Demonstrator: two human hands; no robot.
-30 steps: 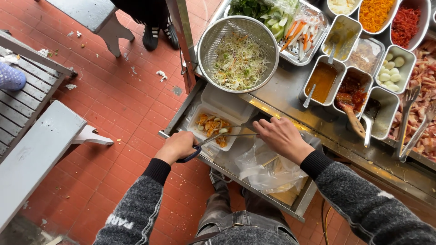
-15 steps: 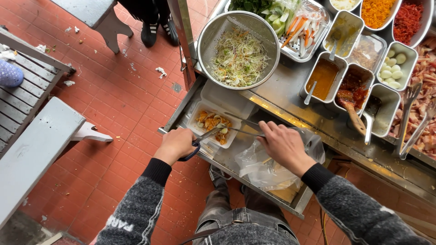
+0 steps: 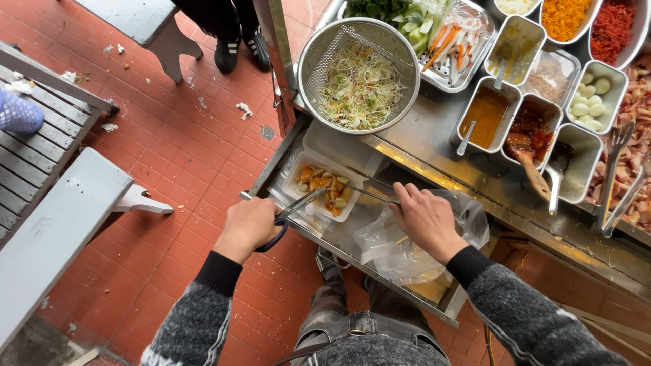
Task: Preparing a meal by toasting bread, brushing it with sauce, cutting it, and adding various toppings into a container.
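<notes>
Left hand (image 3: pixel 249 226): closed around scissors (image 3: pixel 293 211), blades over the food tray (image 3: pixel 293 180).
Right hand (image 3: pixel 427 220): gripping tongs (image 3: pixel 369 194), tips in the same tray.
Near right: clear plastic bag (image 3: pixel 386 247).

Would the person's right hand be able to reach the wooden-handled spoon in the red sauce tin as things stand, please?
Probably yes, but not freely. The right hand already holds tongs over the white tray, so it would have to put them down. The wooden-handled spoon lies just beyond it, with nothing between.
</notes>
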